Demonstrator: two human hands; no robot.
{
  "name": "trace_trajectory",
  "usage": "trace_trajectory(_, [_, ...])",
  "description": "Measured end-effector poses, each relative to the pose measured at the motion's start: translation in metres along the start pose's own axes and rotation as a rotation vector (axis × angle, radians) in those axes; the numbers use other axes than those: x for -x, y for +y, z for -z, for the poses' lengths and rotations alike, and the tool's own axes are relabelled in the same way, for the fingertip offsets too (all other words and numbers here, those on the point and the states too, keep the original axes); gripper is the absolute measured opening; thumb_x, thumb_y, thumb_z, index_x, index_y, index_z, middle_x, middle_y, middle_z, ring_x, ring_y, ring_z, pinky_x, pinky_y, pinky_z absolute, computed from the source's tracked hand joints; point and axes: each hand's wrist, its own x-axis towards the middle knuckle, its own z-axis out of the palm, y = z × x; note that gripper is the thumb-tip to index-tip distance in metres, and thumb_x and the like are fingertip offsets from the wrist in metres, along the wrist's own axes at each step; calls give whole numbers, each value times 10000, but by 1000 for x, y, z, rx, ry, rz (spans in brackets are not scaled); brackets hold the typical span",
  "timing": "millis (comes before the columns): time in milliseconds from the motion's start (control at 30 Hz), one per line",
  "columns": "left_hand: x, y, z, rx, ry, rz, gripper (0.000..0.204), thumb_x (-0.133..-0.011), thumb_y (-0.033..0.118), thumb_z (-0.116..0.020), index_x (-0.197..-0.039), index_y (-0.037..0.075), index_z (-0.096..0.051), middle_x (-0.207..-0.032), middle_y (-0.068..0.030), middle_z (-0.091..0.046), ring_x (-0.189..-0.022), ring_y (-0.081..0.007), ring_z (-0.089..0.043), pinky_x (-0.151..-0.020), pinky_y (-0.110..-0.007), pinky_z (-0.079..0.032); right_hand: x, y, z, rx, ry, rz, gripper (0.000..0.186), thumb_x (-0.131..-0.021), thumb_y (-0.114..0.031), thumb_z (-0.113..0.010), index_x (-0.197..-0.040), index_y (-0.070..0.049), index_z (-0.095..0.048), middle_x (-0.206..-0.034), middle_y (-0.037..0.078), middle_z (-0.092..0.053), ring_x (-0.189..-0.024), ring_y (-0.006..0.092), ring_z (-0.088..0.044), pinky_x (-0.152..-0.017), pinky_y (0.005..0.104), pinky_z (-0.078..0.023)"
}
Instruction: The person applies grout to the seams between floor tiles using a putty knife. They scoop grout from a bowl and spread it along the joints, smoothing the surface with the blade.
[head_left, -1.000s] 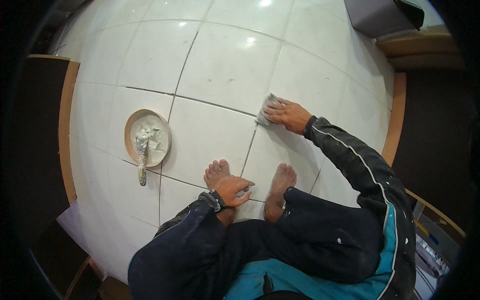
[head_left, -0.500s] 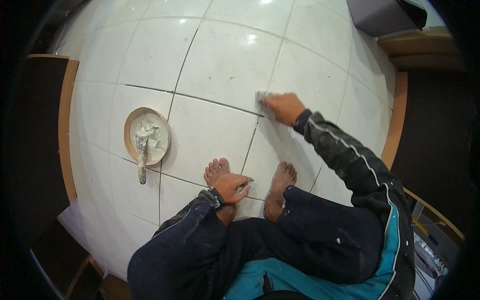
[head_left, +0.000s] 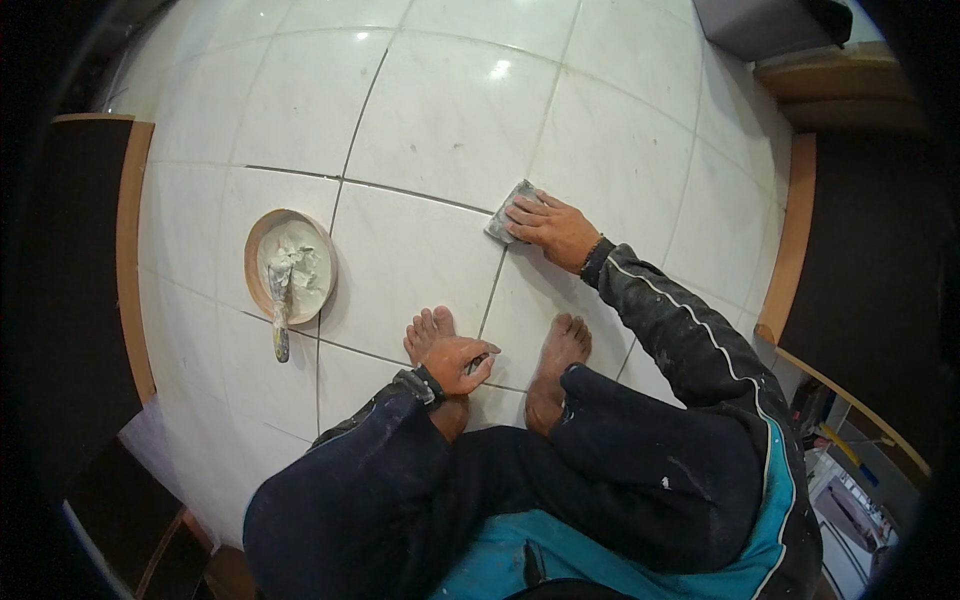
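Palm down on the white tiles, my right hand [head_left: 550,229] presses a flat grey spreader [head_left: 512,212] against the floor. The tool's face lies over the spot where several dark joints meet; its underside is hidden. My left hand [head_left: 458,366] hangs loosely above my left foot, thumb and index finger apart, with a dark gap between them and no tool that I can make out. To the left stands a round bowl [head_left: 254,292] of whitish paste [head_left: 312,268]. A smeared putty knife [head_left: 281,318] leans in it, its handle over the near rim.
Dark panels with wooden edges flank the floor, one at the left [head_left: 137,250] and one at the right [head_left: 790,240]. A grey box [head_left: 765,25] stands at the far right. Dark open joints [head_left: 410,194] run between the nearer tiles. My bare feet [head_left: 562,350] are planted between the hands.
My right hand has turned the spreader from edge-on to flatter against the tiles and drawn it slightly nearer and left. My left hand stays almost where it was.
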Motion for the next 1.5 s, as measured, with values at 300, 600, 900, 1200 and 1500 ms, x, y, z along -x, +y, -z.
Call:
trace_trajectory(300, [-4, 7, 11, -42, 42, 21, 215, -814, 271, -658, -982, 182, -760, -862, -116, -725, -926, -366, -613, -1013, -601, -294, 50, 6, 7, -30, -143, 36, 315, -832, -63, -610, -1142, -102, -655, -1323, 46, -587, -1314, 213, -486, -1163, 423, -343])
trace_trajectory(600, [0, -12, -14, 66, 53, 42, 196, -831, 329, -632, -954, 246, -759, -871, -66, -736, -923, -406, -568, -985, -640, -255, -41, 31, 51, -100, -173, -162, 354, -721, -29, -668, -1034, -180, -740, -941, 91, -712, -926, 311, -674, -786, 421, -555])
trace_trajectory(900, [-3, 8, 12, -2, 41, 25, 196, -872, 267, -616, -966, 166, -756, -873, -109, -739, -928, -333, -661, -1036, -543, -305, -22, 8, 43, 26, -265, -28, 109, -738, -46, -658, -806, -103, -720, -809, 124, -707, -798, 325, -703, -689, 431, -566])
trace_trajectory(1200, [-10, 14, 17, -120, 11, 53, 215, -811, 368, -642, -955, 267, -765, -920, -62, -736, -992, -450, -555, -922, -658, -295, 101, 33, 36, 3, -229, 52, 121, -756, -54, -649, -841, -124, -698, -822, 66, -675, -840, 289, -660, -744, 417, -545])
trace_trajectory(1500, [-4, 7, 4, -58, 42, -12, 213, -833, 260, -650, -999, 176, -752, -877, -103, -730, -943, -313, -666, -1029, -547, -305, 43, 44, 79, -210, -65, -461, 419, -769, -51, -595, -1169, -149, -670, -894, 165, -707, -859, 372, -674, -762, 464, -544])
